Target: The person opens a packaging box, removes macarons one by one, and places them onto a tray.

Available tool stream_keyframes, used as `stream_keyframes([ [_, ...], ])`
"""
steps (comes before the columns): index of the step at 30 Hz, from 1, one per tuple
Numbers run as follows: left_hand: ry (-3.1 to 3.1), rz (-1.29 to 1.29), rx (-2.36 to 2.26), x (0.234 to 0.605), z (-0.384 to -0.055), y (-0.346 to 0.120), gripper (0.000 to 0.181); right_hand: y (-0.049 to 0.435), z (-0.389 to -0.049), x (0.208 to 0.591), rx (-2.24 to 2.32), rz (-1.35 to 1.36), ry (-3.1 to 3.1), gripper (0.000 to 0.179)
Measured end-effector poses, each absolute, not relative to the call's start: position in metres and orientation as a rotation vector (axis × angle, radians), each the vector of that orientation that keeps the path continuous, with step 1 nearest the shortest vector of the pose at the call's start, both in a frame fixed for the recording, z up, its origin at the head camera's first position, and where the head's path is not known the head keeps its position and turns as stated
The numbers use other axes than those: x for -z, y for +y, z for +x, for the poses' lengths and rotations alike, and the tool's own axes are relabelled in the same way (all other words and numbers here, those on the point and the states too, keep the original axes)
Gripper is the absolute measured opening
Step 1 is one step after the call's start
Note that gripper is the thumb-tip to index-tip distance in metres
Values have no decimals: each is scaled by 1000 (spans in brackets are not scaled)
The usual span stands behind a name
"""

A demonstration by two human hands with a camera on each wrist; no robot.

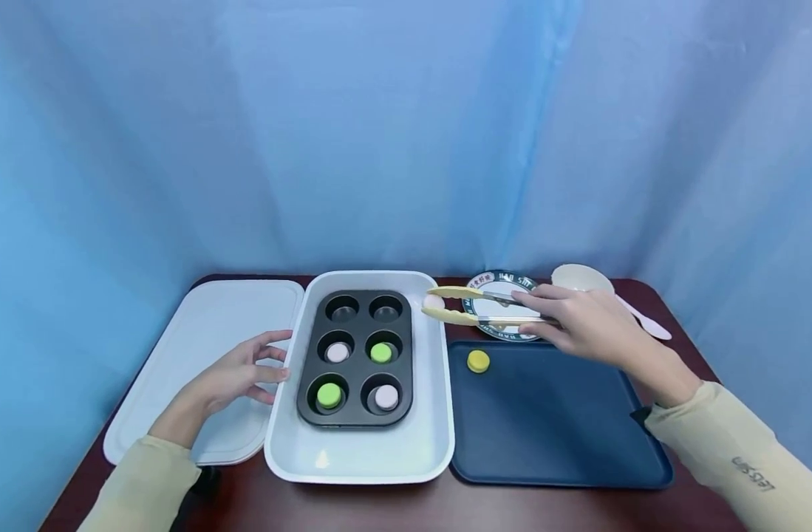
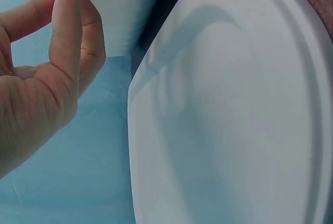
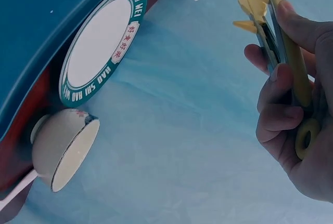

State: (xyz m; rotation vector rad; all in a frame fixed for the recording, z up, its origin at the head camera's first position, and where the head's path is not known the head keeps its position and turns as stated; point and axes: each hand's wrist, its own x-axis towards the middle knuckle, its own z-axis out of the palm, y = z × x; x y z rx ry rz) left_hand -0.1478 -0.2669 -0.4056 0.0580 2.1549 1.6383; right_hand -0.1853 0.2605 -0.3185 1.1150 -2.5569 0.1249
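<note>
My right hand (image 1: 575, 321) grips a pair of tongs (image 1: 505, 320) with yellow tips and handles, also in the right wrist view. Between the tips is a pale pink macaron (image 1: 434, 301), over the right rim of a white basin (image 1: 359, 458). A dark muffin tin (image 1: 359, 340) lies in the basin. Green macarons (image 1: 381, 352) and pale pink macarons (image 1: 338, 352) sit in its middle and near cups; the two far cups hold nothing. My left hand (image 1: 242, 373), fingers loosely bent, is at the basin's left rim; whether it touches cannot be told.
A yellow macaron (image 1: 478, 361) lies on a navy tray (image 1: 552, 421) to the right. Behind stand a green-rimmed plate (image 1: 502, 279), a bowl (image 3: 57, 141) and a pale-handled utensil (image 1: 648, 321). A white lid-like board (image 1: 206, 318) lies left; a blue curtain (image 1: 379, 148) hangs behind.
</note>
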Motion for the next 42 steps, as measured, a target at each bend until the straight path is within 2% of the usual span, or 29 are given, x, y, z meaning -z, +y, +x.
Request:
stream_keyframes([
  [7, 2157, 43, -1622, 406, -148, -268, 76, 266, -184, 325, -153, 1110, -2565, 55],
  [19, 2171, 45, -1624, 405, -146, -271, 77, 276, -170, 314, -98, 1038, -2588, 55],
  [29, 2151, 59, -1659, 410, -143, -268, 78, 323, -154, 323, -159, 1005, -2554, 57],
  [42, 2164, 39, -1644, 408, -144, -266, 78, 375, -126, 352, -155, 906, -2615, 61],
])
